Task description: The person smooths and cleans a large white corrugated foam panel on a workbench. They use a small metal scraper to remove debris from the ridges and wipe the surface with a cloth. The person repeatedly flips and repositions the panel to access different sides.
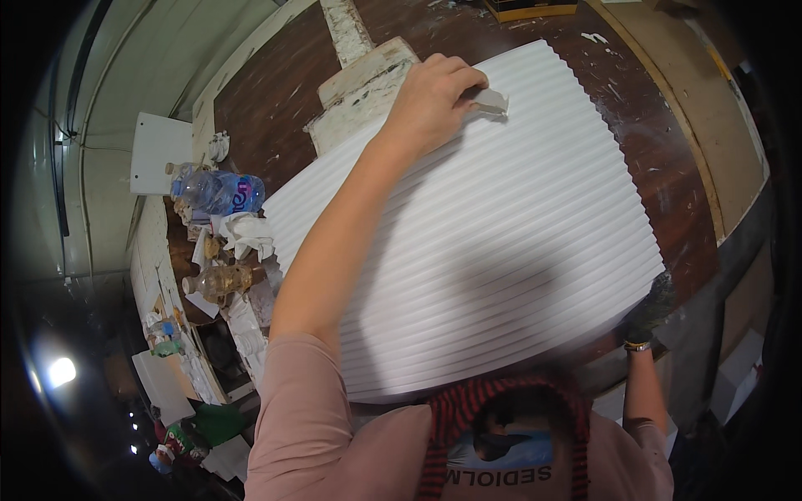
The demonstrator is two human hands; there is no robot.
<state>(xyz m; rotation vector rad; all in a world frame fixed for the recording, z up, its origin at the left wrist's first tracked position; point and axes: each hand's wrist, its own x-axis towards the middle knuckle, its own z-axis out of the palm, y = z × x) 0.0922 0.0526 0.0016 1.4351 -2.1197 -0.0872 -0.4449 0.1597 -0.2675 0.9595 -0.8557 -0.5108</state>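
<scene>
A large white ribbed panel (501, 192) lies across the brown table, its ridges running roughly side to side. Stretched over its far part, my bare left hand (436, 93) is closed round a small flat grey scraper (491, 103), whose edge meets the panel's surface. My right hand (651, 309), in a dark glove, is at the panel's near right corner. Its fingers are too dark and blurred to make out, so whether it grips the edge is unclear.
Beyond the panel lies a smeared pale board (368, 79). Along the left stand a clear plastic bottle (219, 192), crumpled white paper (246, 234) and a dirty brownish bottle (221, 282). A dark box (530, 10) sits at the far edge of the brown table (267, 125).
</scene>
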